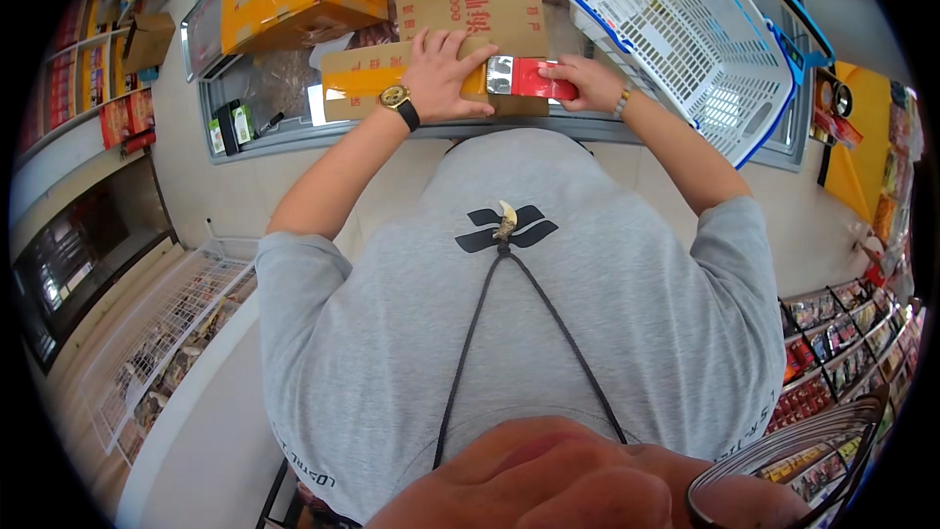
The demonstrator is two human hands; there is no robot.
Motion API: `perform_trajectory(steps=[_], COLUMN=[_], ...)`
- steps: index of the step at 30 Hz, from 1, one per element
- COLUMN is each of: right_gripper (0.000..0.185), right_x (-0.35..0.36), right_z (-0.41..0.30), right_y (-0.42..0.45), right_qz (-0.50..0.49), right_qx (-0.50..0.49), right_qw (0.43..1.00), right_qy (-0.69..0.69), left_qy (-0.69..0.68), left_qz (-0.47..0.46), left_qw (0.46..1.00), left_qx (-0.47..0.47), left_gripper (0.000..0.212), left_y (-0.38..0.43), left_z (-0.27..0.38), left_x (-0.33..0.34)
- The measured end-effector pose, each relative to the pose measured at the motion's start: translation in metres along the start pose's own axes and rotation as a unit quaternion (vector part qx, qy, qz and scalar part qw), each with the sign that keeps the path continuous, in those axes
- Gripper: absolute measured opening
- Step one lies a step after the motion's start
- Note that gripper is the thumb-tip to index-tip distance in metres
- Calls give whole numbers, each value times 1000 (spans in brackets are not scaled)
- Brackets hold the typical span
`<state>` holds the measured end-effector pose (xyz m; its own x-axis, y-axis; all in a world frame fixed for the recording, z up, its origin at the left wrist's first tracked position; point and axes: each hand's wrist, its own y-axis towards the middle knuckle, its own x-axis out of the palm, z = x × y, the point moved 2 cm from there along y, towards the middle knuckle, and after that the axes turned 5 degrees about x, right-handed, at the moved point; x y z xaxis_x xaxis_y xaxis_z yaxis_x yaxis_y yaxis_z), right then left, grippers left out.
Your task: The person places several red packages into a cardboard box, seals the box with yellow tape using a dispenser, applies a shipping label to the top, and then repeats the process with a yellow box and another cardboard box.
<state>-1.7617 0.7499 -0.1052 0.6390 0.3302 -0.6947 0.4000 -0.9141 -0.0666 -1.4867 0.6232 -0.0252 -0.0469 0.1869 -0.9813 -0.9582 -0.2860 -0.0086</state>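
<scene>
A cardboard carton (433, 7) with red printing sits in front of me, its near side or flap (367, 106) turned towards me. A strip of amber packing tape (360, 81) runs along that near part. My left hand (448, 77), with a watch at the wrist, presses on the carton over the tape strip, fingers spread. Just right of it, my right hand (591, 84) grips a red tape dispenser (525, 77) with a metallic front end. The dispenser's front end rests at the carton, close to my left thumb and fingers. The tape's path under my left hand is hidden.
The carton stands on a glass-topped chest freezer (294, 125). A box wrapped in amber tape (272, 15) is at left; a white and blue plastic shopping basket (661, 37) tilts at right. A small green-and-white package (242, 128) lies near the freezer's left corner. Stocked shelves (822, 353) flank me.
</scene>
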Motion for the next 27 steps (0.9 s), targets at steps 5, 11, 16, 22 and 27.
perform_trajectory(steps=[5,11,16,22,27], right_gripper=[66,59,52,51,63], right_x=[-4,-4,-34,-23,-93], right_z=[6,-10,-78,-85,-168], right_y=[-47,-29,80,127,88], right_qz=[-33,-89,-193,-262,-130], right_qx=[55,147,153,223,216], right_qw=[997,982,949,919,952], right_qy=[-45,-76,-196,-193,-175], left_qy=[8,-11,3,-14,91], left_qz=[3,1,34,73,10], left_qw=[1000,999,997,991,886], left_qx=[-9,-46,-70,-110,-455], left_gripper=[83,75,70,63,75], left_y=[2,7,11,-3,-102], left_z=[-3,6,10,-7,-59], left_x=[5,0,5,8,-1])
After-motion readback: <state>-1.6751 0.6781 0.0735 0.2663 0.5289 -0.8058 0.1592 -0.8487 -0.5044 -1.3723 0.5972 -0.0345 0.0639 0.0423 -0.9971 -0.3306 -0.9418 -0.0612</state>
